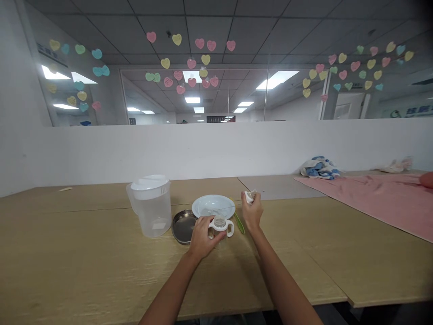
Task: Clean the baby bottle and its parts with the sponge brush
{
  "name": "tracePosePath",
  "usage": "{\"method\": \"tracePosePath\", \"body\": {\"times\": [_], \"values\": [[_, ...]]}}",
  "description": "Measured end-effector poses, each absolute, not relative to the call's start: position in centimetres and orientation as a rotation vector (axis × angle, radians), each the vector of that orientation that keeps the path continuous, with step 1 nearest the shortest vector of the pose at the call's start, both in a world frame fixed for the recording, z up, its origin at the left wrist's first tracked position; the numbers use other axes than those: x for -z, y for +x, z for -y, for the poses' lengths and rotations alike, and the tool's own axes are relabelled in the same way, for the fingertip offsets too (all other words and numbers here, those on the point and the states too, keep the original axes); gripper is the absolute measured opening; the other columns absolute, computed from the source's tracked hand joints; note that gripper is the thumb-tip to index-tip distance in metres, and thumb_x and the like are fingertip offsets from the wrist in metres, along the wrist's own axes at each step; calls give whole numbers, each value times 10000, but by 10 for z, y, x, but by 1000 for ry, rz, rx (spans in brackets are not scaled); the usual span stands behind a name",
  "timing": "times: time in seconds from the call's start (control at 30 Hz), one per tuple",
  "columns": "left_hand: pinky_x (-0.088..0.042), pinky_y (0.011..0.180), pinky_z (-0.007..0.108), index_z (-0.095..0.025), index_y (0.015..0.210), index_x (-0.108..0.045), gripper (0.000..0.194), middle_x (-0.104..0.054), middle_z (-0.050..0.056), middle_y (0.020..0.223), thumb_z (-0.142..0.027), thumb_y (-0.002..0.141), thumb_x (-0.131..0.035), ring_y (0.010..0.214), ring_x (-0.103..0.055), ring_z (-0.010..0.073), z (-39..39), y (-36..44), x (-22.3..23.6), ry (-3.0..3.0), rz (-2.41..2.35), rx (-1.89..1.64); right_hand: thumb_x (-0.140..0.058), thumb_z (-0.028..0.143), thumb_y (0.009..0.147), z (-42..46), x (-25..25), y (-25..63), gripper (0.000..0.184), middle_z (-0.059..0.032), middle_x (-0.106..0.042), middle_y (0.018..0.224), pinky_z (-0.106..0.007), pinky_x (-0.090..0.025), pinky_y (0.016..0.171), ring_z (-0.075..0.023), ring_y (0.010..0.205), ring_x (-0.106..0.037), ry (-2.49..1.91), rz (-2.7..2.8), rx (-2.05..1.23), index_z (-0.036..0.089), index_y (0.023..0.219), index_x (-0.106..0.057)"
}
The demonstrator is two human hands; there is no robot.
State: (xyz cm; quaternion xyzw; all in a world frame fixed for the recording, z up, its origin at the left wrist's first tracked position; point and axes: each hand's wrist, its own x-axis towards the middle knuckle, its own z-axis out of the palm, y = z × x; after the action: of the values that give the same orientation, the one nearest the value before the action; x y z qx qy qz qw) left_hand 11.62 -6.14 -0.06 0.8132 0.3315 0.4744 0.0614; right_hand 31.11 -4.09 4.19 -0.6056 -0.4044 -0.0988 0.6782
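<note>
L hand [203,238] gripped two-handled trainer cup [220,227] firmly, fingers wrapped round – R hand [252,211] pinched small white part [250,197] just beside white plate [213,197].

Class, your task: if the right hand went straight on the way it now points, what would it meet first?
Probably the white partition beyond the table: the right hand, gripping a small white piece, points slightly left of forward, passing just right of the white plate, though depth is unclear.
</note>
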Motion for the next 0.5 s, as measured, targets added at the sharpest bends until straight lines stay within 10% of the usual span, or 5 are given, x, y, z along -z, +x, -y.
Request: {"method": "tracePosePath", "body": {"times": [0.5], "values": [[-417, 880, 422, -176, 1075, -555, 465, -615, 101, 1058, -491, 737, -602, 1001, -536, 258, 62, 116, 0, 2452, -1004, -1419, -415, 573, 799, 35, -28, 296, 392, -40, -630, 742, -273, -392, 623, -205, 685, -579, -1496, 1306, 20, 199, 871, -510]]}}
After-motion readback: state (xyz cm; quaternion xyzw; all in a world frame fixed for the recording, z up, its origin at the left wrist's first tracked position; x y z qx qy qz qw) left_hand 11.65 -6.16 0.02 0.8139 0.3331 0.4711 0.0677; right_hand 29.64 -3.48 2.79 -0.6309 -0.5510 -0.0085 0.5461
